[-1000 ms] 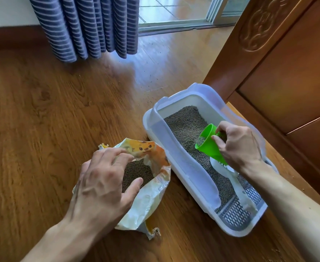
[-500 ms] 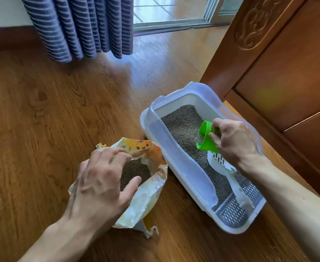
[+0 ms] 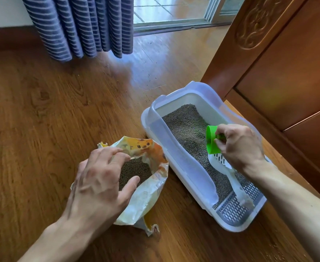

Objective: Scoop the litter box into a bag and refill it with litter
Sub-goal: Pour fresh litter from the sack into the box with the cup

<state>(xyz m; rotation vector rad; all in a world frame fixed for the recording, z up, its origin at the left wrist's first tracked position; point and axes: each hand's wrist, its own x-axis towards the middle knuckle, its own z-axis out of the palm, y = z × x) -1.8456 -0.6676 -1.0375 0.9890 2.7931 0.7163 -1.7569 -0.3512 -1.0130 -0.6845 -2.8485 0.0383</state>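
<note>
Left hand (image 3: 100, 188) nearest, fingers curled over the rim of the crumpled yellow-orange litter bag (image 3: 147, 190), holding its mouth wide; grey granules inside. Right of it, touching, white rectangular plastic litter box (image 3: 185, 167) on brown wooden floor (image 3: 42, 120), grey litter (image 3: 185, 125) inside. Over the litter, right hand (image 3: 238, 144) gripping small green plastic scoop cup (image 3: 211, 139), tipped sideways. Beyond, blue striped curtain (image 3: 79, 25).

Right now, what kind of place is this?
Probably a room in a home: wood floor, striped curtain by a sliding glass door, carved wooden door, and a cat litter box on the floor.
</note>
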